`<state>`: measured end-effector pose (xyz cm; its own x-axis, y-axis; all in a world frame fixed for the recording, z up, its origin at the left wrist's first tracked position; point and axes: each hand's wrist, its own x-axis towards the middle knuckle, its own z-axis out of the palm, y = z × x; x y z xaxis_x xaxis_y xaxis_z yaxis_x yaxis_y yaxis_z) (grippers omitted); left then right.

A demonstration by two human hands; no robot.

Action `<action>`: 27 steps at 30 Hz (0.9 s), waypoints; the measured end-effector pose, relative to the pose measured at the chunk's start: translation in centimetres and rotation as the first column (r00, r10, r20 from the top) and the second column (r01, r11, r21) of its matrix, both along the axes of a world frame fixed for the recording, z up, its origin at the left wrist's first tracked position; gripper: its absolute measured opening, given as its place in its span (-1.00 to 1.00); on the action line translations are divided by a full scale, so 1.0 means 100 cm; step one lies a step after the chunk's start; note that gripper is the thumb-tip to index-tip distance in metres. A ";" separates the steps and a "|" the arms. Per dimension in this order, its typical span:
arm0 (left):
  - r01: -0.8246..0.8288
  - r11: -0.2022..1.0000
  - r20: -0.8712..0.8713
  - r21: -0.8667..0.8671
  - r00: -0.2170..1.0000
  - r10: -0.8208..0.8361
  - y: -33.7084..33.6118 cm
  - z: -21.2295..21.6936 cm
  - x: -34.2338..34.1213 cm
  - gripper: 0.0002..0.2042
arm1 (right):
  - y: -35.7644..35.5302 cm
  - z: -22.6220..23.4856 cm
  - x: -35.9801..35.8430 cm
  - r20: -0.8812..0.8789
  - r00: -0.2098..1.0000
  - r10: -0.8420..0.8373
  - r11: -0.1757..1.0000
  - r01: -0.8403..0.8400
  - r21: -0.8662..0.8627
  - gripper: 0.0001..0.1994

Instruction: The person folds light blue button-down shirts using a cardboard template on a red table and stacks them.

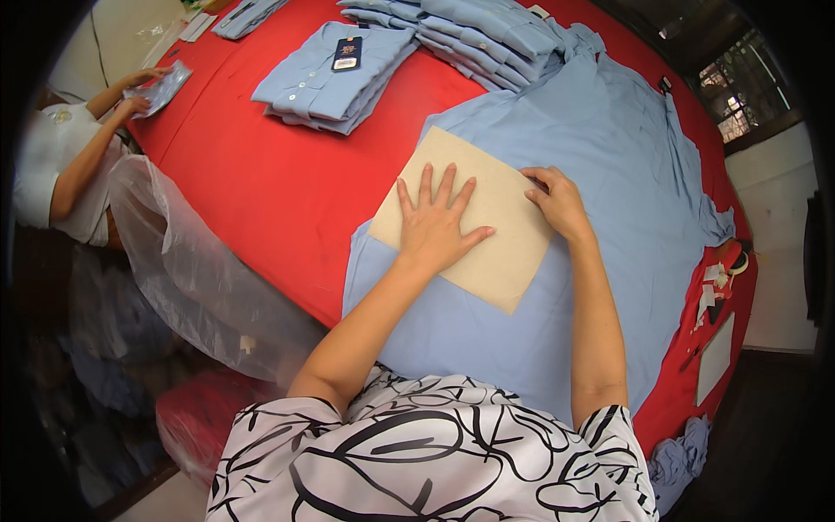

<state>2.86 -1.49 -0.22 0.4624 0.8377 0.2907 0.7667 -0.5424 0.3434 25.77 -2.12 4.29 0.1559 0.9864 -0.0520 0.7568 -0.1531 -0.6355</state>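
A pale blue shirt (622, 148) lies spread face down, as far as I can tell, over the red-covered table. On it rests a beige cardboard sheet (500, 270), set at a slant. My left hand (433, 228) presses flat on the sheet with its fingers spread. At the sheet's right edge, my right hand (558, 204) has its fingers curled, thumb and forefinger gripping the rim; the fingers' undersides are hidden.
Folded blue shirts (322, 83), the top one tagged, lie at the far left of the board, beside a taller stack (487, 39). Another person (74, 165) handles a clear packet (163, 91) at left. Plastic sheeting (200, 252) hangs off the red tablecloth (261, 209). Tape (739, 263) sits at right.
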 end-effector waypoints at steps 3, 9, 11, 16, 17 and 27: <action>0.002 1.000 0.006 -0.020 1.000 -0.002 0.000 0.002 -0.001 -0.21 | 0.003 0.002 0.002 0.000 1.000 0.005 1.000 -0.005 -0.015 -0.69; 0.000 1.000 0.016 0.003 1.000 0.000 0.001 0.004 0.000 -0.22 | 0.004 0.002 0.005 0.064 0.997 0.043 0.998 -0.040 -0.049 -0.70; -0.003 1.000 0.011 0.017 1.000 0.003 0.002 0.004 0.001 -0.22 | 0.006 0.005 0.007 0.056 0.997 0.058 0.996 -0.054 -0.073 -0.71; -0.017 1.000 -0.006 0.009 1.000 0.017 0.001 0.005 0.002 -0.22 | 0.006 0.004 0.007 0.186 0.977 0.101 0.994 -0.093 -0.055 -0.70; -0.020 1.000 -0.009 0.005 1.000 0.020 0.001 0.005 0.003 -0.22 | 0.006 0.004 0.007 0.209 0.971 0.115 0.993 -0.107 -0.048 -0.71; 0.046 0.997 -0.021 -0.060 0.999 -0.047 0.012 0.013 -0.013 -0.19 | 0.101 -0.005 0.066 0.355 0.852 -0.385 0.898 0.257 0.357 -0.61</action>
